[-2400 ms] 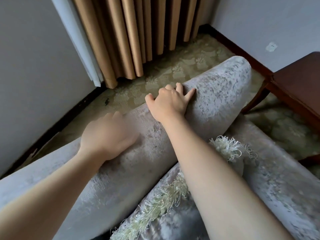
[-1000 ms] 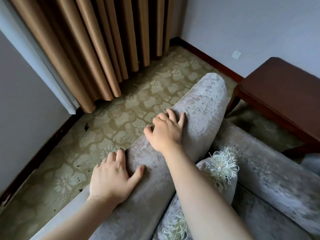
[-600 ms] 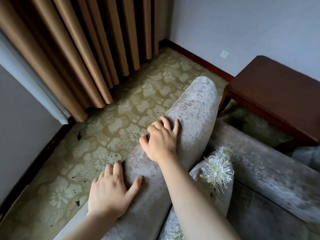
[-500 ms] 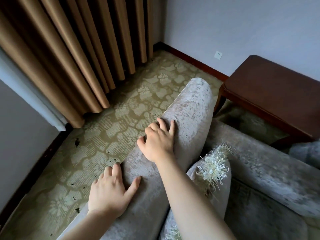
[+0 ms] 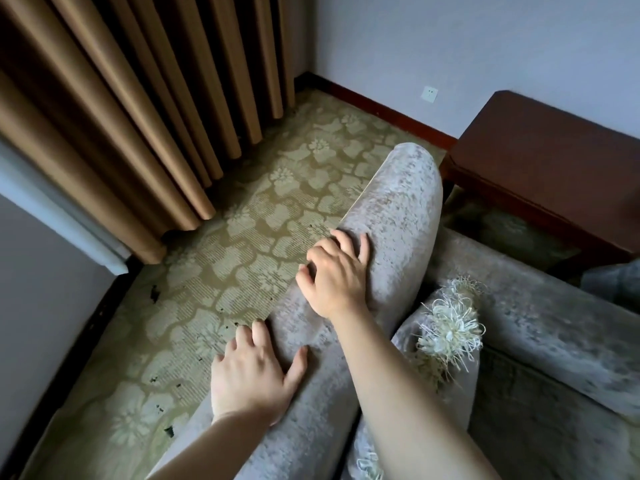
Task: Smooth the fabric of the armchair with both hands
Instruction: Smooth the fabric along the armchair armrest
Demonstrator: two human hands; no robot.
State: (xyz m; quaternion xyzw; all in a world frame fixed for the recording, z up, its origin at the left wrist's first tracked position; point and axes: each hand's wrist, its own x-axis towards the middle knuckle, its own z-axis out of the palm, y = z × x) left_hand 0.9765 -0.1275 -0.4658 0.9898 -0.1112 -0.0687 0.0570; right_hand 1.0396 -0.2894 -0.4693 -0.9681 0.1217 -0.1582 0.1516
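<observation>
Armchair [image 5: 398,202], upholstered in pale grey mottled velvet-like fabric, occupies the near right of the scene. Its rounded armrest runs from the near centre toward the far centre, and its far end stops just beside a dark wooden bench [image 5: 540,161] on the right.

Hands: 2 in view, both bare, both on top of the armrest, neither holding anything.
- Left hand [image 5: 252,379]: nearer of the 2. Palm is down on the fabric, the fingers are wide and reach to the left edge of the armrest, and the thumb is splayed to the right.
- Right hand [image 5: 334,271]: farther along the armrest, apart from the left hand. Palm is down, the fingers are spread and slightly bent, and the fingertips touch the fabric at the left edge. The forearm crosses the near right of the view.

Fabric under and between the hands lies close to the padding. No distinct fold can be made out.

Surroundings:
- A grey cushion [image 5: 460,372] with a cream fringe leans against the right side of the armrest, in the seat.
- A green floral-patterned carpet [image 5: 259,220] lies left of the armchair, with small dark specks on it.
- Tan pleated curtains [image 5: 138,116] hang at the far left and reach the carpet.
- A white wall socket [image 5: 429,94] sits low on the far wall above a reddish skirting board [image 5: 381,110].
</observation>
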